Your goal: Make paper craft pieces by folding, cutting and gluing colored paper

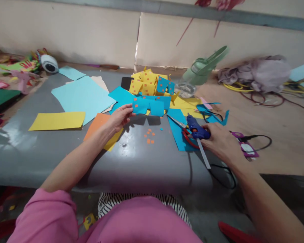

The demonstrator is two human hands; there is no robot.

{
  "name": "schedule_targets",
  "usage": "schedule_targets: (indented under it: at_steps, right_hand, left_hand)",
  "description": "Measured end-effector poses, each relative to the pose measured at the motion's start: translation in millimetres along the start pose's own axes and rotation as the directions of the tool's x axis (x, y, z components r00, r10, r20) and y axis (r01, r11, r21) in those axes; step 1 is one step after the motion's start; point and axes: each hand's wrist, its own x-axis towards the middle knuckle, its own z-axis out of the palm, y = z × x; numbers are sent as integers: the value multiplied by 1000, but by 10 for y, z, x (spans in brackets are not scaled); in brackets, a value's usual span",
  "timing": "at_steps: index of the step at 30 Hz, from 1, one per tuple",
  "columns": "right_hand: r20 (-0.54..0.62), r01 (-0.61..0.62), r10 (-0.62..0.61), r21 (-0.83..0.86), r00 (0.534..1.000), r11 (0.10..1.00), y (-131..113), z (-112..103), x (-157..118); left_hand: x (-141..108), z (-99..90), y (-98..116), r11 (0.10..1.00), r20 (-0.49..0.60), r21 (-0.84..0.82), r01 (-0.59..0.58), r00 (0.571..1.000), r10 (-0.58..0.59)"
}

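Note:
Between the thumb and fingers of my left hand (123,117) is the left end of a blue paper strip (157,108), cut into flaps and dotted with small orange squares. My right hand (219,140) grips a dark blue hot glue gun (198,129), its nozzle toward the upper left and a whitish glue stick (204,153) jutting from the back. Red-handled scissors (178,122) lie by the gun over a blue paper sheet (177,135). Several tiny orange paper squares (149,135) are scattered on the grey table (131,168) below the strip.
Folded yellow paper pieces with orange squares (148,82) are heaped behind the strip. Light blue sheets (83,96), a yellow rectangle (57,121) and orange paper (96,125) lie leftward. A green plastic holder (202,67) stands behind; black-handled scissors (211,114) and a cable (233,179) are at right.

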Motion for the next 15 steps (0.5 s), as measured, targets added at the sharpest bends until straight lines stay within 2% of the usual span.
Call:
schedule_targets:
  at_steps: [2, 5, 8, 10, 12, 15]
  right_hand:
    - [72, -27, 28, -7, 997, 1000, 228, 26, -50]
    - [162, 28, -35, 44, 986, 999, 453, -35, -93]
    - [176, 111, -125, 86, 976, 990, 445, -235, -54]
    - [106, 166, -176, 99, 979, 981, 250, -341, 24]
    - [64, 241, -253, 154, 965, 958, -76, -331, 132]
    - [162, 302, -342, 227, 926, 926, -614, -76, 305]
  left_hand:
    - [20, -17, 1, 1000, -18, 1, -30, 999, 30]
    - [57, -44, -3, 998, -47, 5, -63, 997, 64]
    - [90, -70, -20, 997, -39, 27, -79, 996, 80]
    - [100, -81, -34, 995, -23, 33, -97, 995, 98]
    - [97, -80, -42, 993, -1, 35, -113, 994, 113]
    - [73, -59, -42, 992, 26, 42, -119, 993, 118]
